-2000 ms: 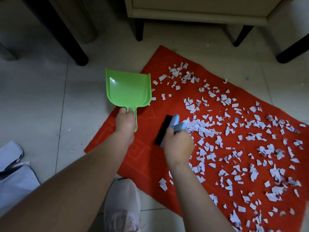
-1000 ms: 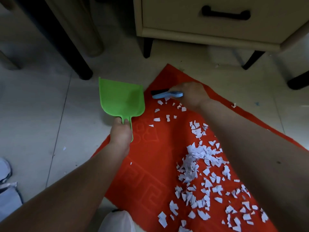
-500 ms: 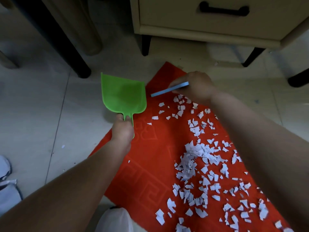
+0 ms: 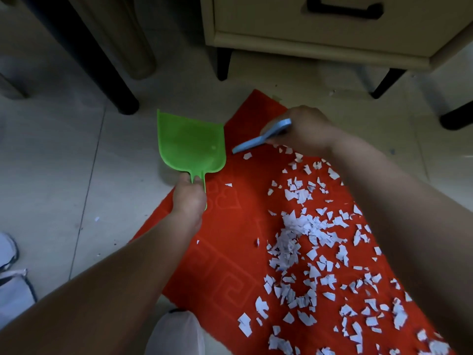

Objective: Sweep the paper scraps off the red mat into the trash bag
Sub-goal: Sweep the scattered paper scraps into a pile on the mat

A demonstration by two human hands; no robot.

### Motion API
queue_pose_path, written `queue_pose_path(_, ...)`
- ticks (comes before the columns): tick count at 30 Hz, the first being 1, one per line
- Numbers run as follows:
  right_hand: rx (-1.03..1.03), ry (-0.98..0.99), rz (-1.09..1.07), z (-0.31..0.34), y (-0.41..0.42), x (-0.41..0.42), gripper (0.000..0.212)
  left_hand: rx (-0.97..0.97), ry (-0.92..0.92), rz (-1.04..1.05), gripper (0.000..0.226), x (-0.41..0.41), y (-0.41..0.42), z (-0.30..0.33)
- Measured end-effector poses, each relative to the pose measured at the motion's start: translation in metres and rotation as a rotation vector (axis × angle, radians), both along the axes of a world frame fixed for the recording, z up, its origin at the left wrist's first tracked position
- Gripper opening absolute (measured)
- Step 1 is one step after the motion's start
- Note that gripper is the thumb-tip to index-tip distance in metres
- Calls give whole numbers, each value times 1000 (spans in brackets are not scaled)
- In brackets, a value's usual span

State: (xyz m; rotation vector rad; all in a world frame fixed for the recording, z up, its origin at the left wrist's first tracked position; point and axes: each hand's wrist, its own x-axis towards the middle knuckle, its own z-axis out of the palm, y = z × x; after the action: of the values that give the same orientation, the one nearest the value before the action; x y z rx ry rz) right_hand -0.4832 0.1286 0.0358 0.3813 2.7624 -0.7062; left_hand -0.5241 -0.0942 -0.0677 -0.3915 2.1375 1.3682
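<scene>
A red mat (image 4: 230, 265) lies on the tiled floor, strewn with several white paper scraps (image 4: 297, 234), thickest in a pile at its middle. My left hand (image 4: 189, 198) grips the handle of a green dustpan (image 4: 189, 144), whose pan rests at the mat's left edge with nothing in it. At the mat's far corner my right hand (image 4: 304, 129) holds a blue hand brush (image 4: 261, 137), which points left towards the dustpan. Its bristles are hidden. The trash bag cannot be made out with certainty.
A beige drawer cabinet (image 4: 332, 29) on dark legs stands just beyond the mat. A black furniture leg (image 4: 102, 73) slants down at the far left. White fabric or a bag (image 4: 12, 290) lies at the left edge. A white shoe (image 4: 176, 334) shows at the bottom.
My right hand carried the brush from the mat's middle to its far corner and has pulled scraps toward me. The dustpan has barely moved. The camera has tilted closer.
</scene>
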Motion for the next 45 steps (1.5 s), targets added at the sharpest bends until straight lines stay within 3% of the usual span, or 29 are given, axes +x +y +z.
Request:
queue_pose_path(4, 22, 30, -47, -32, -11, -2, 20, 9, -5, 3, 20, 2, -1, 2)
queue_pose_path(11, -27, -287, 106, -12, 5, 17, 22, 1, -3, -5, 17, 2, -3, 0)
queue_pose_path(19, 3, 100, -136, -27, -12, 6, 22, -6, 38, 20, 15, 2, 0, 0)
queue_pose_path(23, -27, 1, -45, -50, -26, 5, 19, -14, 36, 47, 16, 2, 0, -1)
queue_pose_path(28, -72, -228, 130, -23, -16, 10, 21, -22, 31, 51, 14, 0, -2, -2)
queue_pose_path(35, 7, 92, -76, -29, -20, -4, 19, -20, 31, 50, 11, 0, -3, 1)
queue_pose_path(42, 29, -297, 109, -31, -5, -3, 28, -15, 3, 31, 14, 1, -4, 4)
queue_pose_path(45, 53, -214, 31, -15, 9, -2, 30, -4, 4, 23, 15, 1, -3, 3)
